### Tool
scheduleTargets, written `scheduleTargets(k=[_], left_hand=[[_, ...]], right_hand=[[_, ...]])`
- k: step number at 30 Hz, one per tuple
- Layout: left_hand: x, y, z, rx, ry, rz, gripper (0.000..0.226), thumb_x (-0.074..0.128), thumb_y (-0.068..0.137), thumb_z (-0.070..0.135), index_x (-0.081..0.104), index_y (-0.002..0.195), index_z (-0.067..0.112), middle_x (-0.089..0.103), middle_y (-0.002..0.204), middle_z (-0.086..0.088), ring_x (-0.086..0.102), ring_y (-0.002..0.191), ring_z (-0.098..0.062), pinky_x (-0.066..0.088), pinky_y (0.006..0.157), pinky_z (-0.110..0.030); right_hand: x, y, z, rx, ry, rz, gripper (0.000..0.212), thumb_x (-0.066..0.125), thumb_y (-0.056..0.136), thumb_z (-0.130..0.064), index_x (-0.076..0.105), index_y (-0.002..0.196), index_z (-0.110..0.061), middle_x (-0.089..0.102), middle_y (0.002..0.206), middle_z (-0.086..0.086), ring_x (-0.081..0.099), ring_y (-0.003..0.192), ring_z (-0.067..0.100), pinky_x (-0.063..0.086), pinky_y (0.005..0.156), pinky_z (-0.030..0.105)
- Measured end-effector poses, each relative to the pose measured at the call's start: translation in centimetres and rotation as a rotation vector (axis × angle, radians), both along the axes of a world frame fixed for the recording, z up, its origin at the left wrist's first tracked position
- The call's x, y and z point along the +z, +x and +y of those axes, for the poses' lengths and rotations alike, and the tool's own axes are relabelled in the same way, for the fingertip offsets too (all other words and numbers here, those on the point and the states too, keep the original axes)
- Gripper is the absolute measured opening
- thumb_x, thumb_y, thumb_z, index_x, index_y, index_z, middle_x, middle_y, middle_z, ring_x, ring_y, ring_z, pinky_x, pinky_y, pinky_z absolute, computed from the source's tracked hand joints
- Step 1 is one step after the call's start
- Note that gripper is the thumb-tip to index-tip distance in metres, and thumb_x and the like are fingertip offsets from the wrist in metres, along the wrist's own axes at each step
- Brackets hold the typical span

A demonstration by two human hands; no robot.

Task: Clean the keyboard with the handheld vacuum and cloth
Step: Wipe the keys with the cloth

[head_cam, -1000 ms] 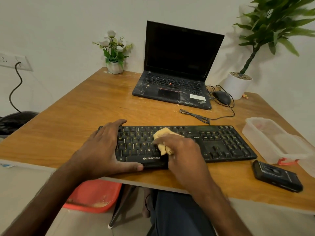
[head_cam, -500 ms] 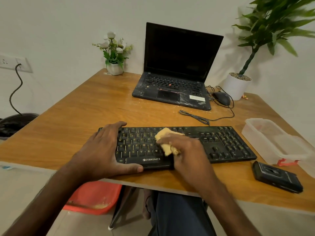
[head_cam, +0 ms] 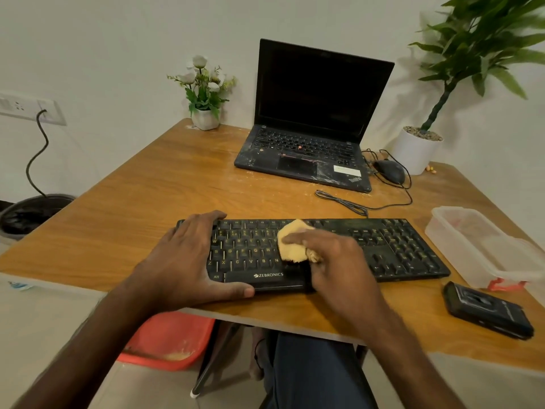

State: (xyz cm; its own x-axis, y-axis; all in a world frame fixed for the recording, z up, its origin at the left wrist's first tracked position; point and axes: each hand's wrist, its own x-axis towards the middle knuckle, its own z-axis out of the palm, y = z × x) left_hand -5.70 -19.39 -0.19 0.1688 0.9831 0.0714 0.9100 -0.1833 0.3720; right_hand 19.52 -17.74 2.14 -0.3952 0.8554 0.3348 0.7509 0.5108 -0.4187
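Near the front edge of the counter (head_cam: 147, 199) lies the black keyboard (head_cam: 398, 249), set lengthwise across it. The left hand (head_cam: 182, 261) lies spread flat over the keyboard's left end, fingers fairly straight and reaching to the back edge, thumb pressed along the front edge. The right hand (head_cam: 339, 261) curls round a bunched yellow cloth (head_cam: 290, 240) and presses it onto the middle keys, with one finger stretched over the top of it. That hand and its forearm hide the keys just right of the cloth.

To the right, near the keyboard's end, stands a clear plastic box (head_cam: 477, 249); in front of the box lies the black handheld vacuum (head_cam: 486, 311), apart from both hands. Behind the keyboard a thin cable (head_cam: 342, 202) loops across the wood toward a dark mouse (head_cam: 389, 169) beside an open, dusty laptop (head_cam: 309, 128) with a dark screen. A small pot of white flowers (head_cam: 205, 93) sits at the back left corner, a tall potted plant (head_cam: 418, 152) at the back right. Under the counter are a red tub (head_cam: 168, 338) and the person's legs (head_cam: 309, 373). A black bin (head_cam: 29, 214) stands on the floor at left.
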Motion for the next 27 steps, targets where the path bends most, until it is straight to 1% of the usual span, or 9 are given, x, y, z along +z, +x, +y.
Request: scheduleTargets(k=[3, 5, 8, 10, 12, 15, 19, 22, 27], left_hand=[[0.0, 0.0, 0.0, -0.006, -0.001, 0.0, 0.142, 0.044, 0.043, 0.107, 0.009, 0.155, 0.027, 0.03, 0.153, 0.006, 0.032, 0.138, -0.01, 0.03, 0.119, -0.037], [0.0, 0.0, 0.0, -0.013, 0.002, -0.004, 0.143, 0.045, 0.043, 0.107, 0.009, 0.155, 0.027, 0.03, 0.154, 0.005, 0.031, 0.138, -0.01, 0.029, 0.118, -0.037], [-0.1, -0.1, 0.0, -0.013, 0.011, -0.022, 0.142, 0.048, 0.044, 0.106, 0.007, 0.155, 0.028, 0.03, 0.154, 0.006, 0.031, 0.139, -0.01, 0.028, 0.12, -0.038], [-0.3, -0.1, 0.0, -0.013, 0.017, -0.032, 0.141, 0.05, 0.044, 0.106, 0.007, 0.155, 0.029, 0.03, 0.154, 0.006, 0.032, 0.139, -0.009, 0.029, 0.12, -0.039], [-0.4, -0.1, 0.1, -0.013, 0.028, -0.037, 0.141, 0.05, 0.044, 0.106, 0.007, 0.154, 0.03, 0.031, 0.153, 0.007, 0.032, 0.138, -0.008, 0.029, 0.12, -0.04], [-0.6, 0.0, 0.3, -0.004, 0.026, -0.026, 0.141, 0.05, 0.044, 0.106, 0.007, 0.154, 0.029, 0.032, 0.153, 0.006, 0.032, 0.139, -0.01, 0.029, 0.12, -0.041], [-0.5, -0.2, 0.3, -0.018, 0.013, 0.012, 0.145, 0.04, 0.042, 0.109, 0.006, 0.155, 0.026, 0.03, 0.153, 0.004, 0.033, 0.14, -0.014, 0.03, 0.118, -0.041], [-0.3, -0.1, 0.2, -0.013, 0.006, 0.009, 0.144, 0.044, 0.042, 0.108, 0.007, 0.155, 0.026, 0.03, 0.154, 0.004, 0.032, 0.14, -0.012, 0.03, 0.119, -0.04], [-0.3, 0.0, 0.2, -0.006, 0.01, -0.009, 0.143, 0.046, 0.042, 0.108, 0.008, 0.154, 0.028, 0.031, 0.153, 0.005, 0.033, 0.139, -0.01, 0.03, 0.119, -0.04]], right_hand=[[-0.1, -0.3, -2.2, 0.145, -0.053, -0.004, 0.069, 0.06, 0.08, 0.016, 0.067, 0.122, -0.037, 0.055, 0.133, -0.021, 0.04, 0.128, -0.013, 0.022, 0.108, 0.004], [0.4, 0.7, -1.6, 0.143, -0.102, 0.082, 0.069, 0.061, 0.08, 0.017, 0.067, 0.117, -0.041, 0.053, 0.128, -0.026, 0.039, 0.118, -0.026, 0.034, 0.103, 0.003], [1.1, 1.8, 0.7, -0.032, -0.026, 0.214, 0.061, 0.06, 0.084, 0.015, 0.067, 0.123, -0.03, 0.061, 0.131, -0.012, 0.052, 0.11, -0.017, 0.052, 0.091, 0.015], [1.1, 1.2, 1.5, -0.128, -0.024, 0.18, 0.057, 0.057, 0.088, 0.012, 0.063, 0.13, -0.025, 0.061, 0.134, -0.008, 0.051, 0.114, -0.008, 0.05, 0.101, 0.027], [0.8, -0.3, 1.1, -0.13, -0.068, 0.13, 0.056, 0.053, 0.089, 0.011, 0.063, 0.13, -0.026, 0.06, 0.134, -0.011, 0.042, 0.11, -0.011, 0.045, 0.105, 0.021], [0.4, -3.4, -1.2, 0.005, -0.096, 0.08, 0.06, 0.055, 0.088, 0.01, 0.063, 0.128, -0.033, 0.059, 0.133, -0.017, 0.044, 0.113, -0.01, 0.04, 0.099, 0.009], [0.2, -4.5, -3.3, 0.222, -0.117, 0.013, 0.057, 0.058, 0.084, 0.009, 0.065, 0.127, -0.028, 0.062, 0.133, -0.011, 0.051, 0.126, 0.002, 0.039, 0.11, 0.02], [0.5, -2.5, -1.6, 0.118, -0.105, -0.013, 0.059, 0.054, 0.088, 0.01, 0.061, 0.13, -0.03, 0.057, 0.139, -0.01, 0.047, 0.13, 0.005, 0.035, 0.112, 0.021], [0.7, 0.0, 3.0, -0.056, -0.045, 0.039, 0.056, 0.056, 0.083, 0.016, 0.069, 0.117, -0.027, 0.066, 0.124, -0.006, 0.057, 0.113, 0.008, 0.052, 0.099, 0.034]])
